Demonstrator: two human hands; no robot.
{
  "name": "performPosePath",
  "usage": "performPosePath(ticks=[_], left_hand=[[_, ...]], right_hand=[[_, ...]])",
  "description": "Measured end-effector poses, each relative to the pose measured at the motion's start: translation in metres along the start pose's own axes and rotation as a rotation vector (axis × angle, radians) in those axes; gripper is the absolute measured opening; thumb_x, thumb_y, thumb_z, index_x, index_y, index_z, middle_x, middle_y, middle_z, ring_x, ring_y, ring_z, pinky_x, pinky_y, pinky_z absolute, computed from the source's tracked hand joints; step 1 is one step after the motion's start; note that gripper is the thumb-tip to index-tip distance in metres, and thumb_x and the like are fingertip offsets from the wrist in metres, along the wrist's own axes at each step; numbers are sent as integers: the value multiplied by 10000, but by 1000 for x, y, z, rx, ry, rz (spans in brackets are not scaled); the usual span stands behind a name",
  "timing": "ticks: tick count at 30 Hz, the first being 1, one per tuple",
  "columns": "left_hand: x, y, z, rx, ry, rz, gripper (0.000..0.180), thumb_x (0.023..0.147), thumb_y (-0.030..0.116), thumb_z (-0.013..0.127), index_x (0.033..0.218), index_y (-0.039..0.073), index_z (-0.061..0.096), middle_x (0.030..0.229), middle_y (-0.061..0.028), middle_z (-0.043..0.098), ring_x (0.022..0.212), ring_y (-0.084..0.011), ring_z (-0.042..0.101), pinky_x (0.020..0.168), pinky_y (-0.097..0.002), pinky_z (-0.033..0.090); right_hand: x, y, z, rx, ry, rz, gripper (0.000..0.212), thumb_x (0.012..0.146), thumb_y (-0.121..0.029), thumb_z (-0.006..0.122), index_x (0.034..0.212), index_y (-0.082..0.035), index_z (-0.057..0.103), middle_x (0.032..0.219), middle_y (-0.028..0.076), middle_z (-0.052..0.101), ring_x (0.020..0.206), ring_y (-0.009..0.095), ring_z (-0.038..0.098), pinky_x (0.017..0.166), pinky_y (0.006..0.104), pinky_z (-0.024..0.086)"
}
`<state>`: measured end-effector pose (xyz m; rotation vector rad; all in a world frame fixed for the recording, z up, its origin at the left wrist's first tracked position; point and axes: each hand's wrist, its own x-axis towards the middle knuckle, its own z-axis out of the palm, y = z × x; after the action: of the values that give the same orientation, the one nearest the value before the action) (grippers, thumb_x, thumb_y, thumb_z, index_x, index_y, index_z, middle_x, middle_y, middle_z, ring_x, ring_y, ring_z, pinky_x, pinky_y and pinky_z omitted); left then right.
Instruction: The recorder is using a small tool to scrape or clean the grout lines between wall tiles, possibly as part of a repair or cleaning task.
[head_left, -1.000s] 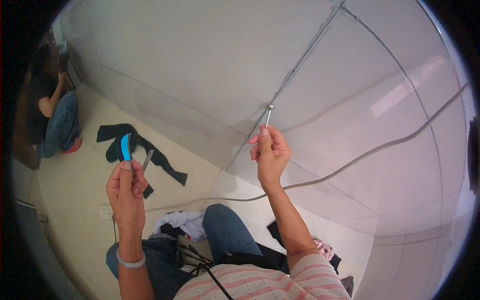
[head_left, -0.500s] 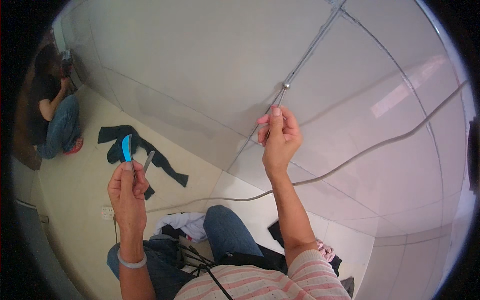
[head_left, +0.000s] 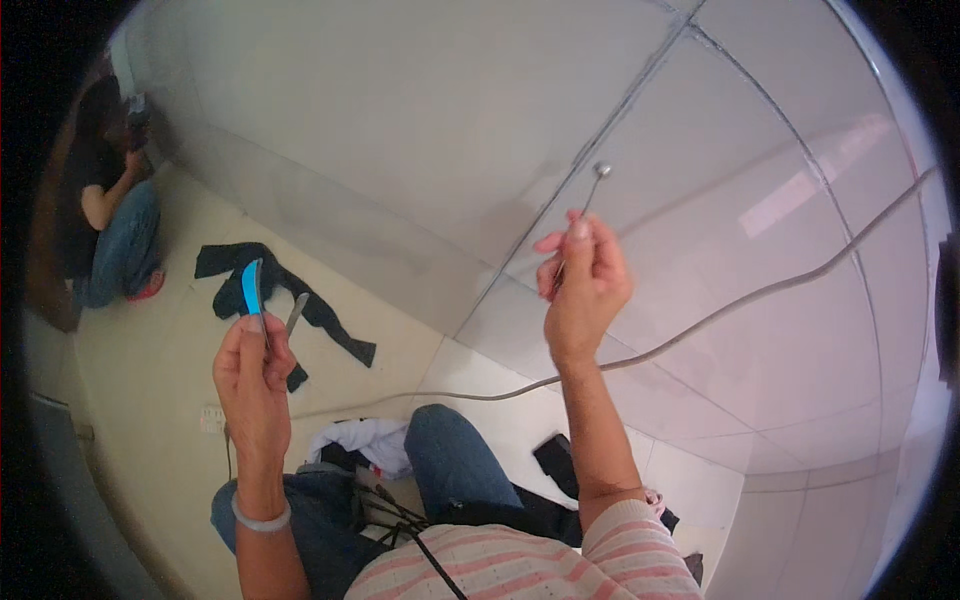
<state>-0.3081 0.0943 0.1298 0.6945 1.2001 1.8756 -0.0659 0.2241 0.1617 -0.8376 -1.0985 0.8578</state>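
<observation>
My right hand (head_left: pixel 588 300) is closed in a pinch on the thin shaft of a ball-ended grout tool (head_left: pixel 602 171). Its shiny round tip is just right of a tile joint (head_left: pixel 628 105) and appears apart from it. Dark lines run along the joint's upper part on the grey tiled wall (head_left: pixel 400 110). Lower left, my left hand (head_left: pixel 252 385) grips a curved blade-like tool with a bright blue face (head_left: pixel 251 288). A narrow grey metal strip (head_left: pixel 297 312) also juts from those fingers; whether the two are joined is hidden.
A grey cable (head_left: pixel 690 337) crosses before the wall toward a white socket block (head_left: pixel 212 419). Dark cloth (head_left: pixel 330 325) lies on the pale floor. Another person (head_left: pixel 110 200) crouches far left, holding a dark tool. A flat black object (head_left: pixel 556 465) and white cloth (head_left: pixel 365 445) lie near my knees.
My right hand has moved right and slightly down, taking the ball tip off the tile joint. The left hand has barely shifted and keeps its hold.
</observation>
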Motion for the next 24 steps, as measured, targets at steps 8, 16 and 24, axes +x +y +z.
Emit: performPosePath(ticks=[8, 16, 24], left_hand=[[8, 5, 6, -9, -7, -35, 218, 937, 184, 468, 847, 8, 561, 681, 4, 487, 560, -30, 345, 503, -172, 280], [4, 3, -1, -6, 32, -11, 217, 937, 183, 469, 851, 5, 560, 680, -3, 487, 554, -35, 329, 497, -172, 268], [1, 2, 0, -48, 22, -19, 214, 932, 181, 482, 843, 2, 559, 670, 0, 483, 543, -29, 312, 492, -172, 262]], right_hand=[[-26, 75, -10, 18, 20, 226, 212, 918, -181, 512, 992, 11, 563, 672, 87, 578, 395, 72, 406, 352, 201, 282], [-31, 84, -8, 12, 58, 231, 229, 915, -195, 522, 1000, 14, 559, 677, 87, 578, 398, 70, 397, 358, 205, 284], [-19, 63, 4, 36, 61, 110, 222, 916, -200, 514, 968, 13, 551, 679, 91, 583, 395, 72, 398, 356, 207, 281]])
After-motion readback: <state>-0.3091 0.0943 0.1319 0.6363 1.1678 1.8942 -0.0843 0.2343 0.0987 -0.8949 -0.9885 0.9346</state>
